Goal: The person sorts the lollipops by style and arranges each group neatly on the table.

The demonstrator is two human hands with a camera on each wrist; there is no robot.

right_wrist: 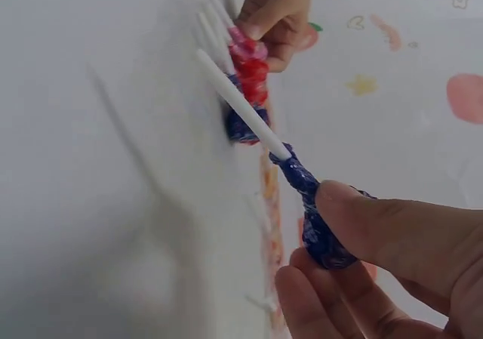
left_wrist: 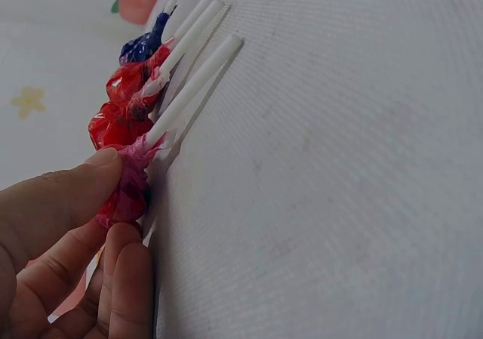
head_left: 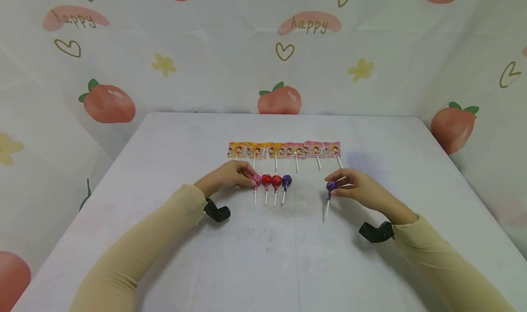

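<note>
My left hand (head_left: 233, 177) pinches the wrapped head of a pink lollipop (left_wrist: 132, 177) at the left end of a short row. Beside it lie two red lollipops (head_left: 266, 180) and a purple-blue lollipop (head_left: 286, 181), sticks pointing toward me. To the right, my right hand (head_left: 356, 187) pinches another purple-blue lollipop (right_wrist: 321, 229) by its head between thumb and fingers. Its white stick (right_wrist: 241, 105) points down toward me in the head view. In the right wrist view that lollipop is raised off the table, its shadow falling on the cloth.
Behind the short row, several flat-wrapped lollipops lie side by side, yellow ones (head_left: 257, 150) on the left and pink ones (head_left: 314, 149) on the right. They rest on a white-covered table (head_left: 247, 266). A printed curtain (head_left: 222, 51) hangs behind the table.
</note>
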